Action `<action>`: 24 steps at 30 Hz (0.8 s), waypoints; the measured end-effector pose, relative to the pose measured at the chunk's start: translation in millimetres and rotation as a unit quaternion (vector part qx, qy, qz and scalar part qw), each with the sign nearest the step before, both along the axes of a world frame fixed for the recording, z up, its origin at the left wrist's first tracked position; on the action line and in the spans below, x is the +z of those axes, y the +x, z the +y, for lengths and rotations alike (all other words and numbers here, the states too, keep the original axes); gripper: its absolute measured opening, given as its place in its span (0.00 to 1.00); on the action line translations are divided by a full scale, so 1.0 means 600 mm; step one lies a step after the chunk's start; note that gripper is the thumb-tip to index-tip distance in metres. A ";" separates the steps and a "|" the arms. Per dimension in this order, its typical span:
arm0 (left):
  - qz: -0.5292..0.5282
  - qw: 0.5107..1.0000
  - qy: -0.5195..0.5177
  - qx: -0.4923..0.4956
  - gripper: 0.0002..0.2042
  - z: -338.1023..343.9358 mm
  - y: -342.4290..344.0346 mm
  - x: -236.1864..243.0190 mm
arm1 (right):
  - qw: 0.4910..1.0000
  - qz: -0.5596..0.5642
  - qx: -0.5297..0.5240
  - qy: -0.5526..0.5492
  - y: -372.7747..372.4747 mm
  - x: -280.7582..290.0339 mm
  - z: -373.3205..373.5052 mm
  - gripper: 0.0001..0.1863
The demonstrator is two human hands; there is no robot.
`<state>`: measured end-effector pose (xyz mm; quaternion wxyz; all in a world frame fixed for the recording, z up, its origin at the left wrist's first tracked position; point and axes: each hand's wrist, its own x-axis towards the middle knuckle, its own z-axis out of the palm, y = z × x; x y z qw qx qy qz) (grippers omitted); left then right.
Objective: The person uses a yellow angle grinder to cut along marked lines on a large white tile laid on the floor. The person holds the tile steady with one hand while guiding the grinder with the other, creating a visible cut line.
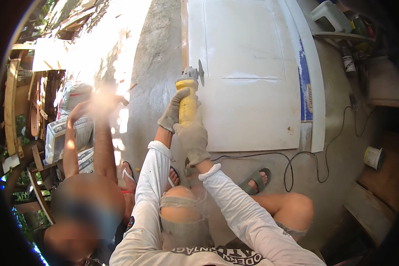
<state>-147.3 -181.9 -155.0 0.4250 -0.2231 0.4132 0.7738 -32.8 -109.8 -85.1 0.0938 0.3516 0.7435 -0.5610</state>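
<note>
A yellow angle grinder (188, 95) with a grey head points away from me, its disc (201, 72) at the left edge of a white panel (248, 75) lying on the concrete floor. My left hand (175, 108), in a grey work glove, wraps the grinder's body from the left. My right hand (193, 137), also gloved, grips the rear of the body. A thin cut line runs across the panel beside the disc. The black power cord (288, 162) trails from the grinder over the floor to the right.
Another person crouches at my left, an arm (97, 137) raised toward sunlit ground. Stacked sacks (64, 128) and wooden frames (17, 102) stand at the left. A small white bucket (373, 157), spray cans and a plastic stool (330, 15) sit at the right. My sandalled feet rest below the panel.
</note>
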 end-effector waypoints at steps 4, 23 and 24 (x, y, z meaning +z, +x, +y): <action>0.036 0.997 0.067 0.020 0.24 -0.002 -0.037 -0.073 | 0.998 0.057 0.017 0.008 -0.028 -0.083 -0.002 0.53; 0.113 0.992 0.047 -0.024 0.26 0.007 -0.086 -0.204 | 0.994 0.079 -0.058 0.046 -0.064 -0.167 -0.012 0.48; 0.122 0.991 0.045 -0.023 0.26 0.010 -0.088 -0.206 | 0.994 0.079 -0.062 0.048 -0.066 -0.172 -0.010 0.48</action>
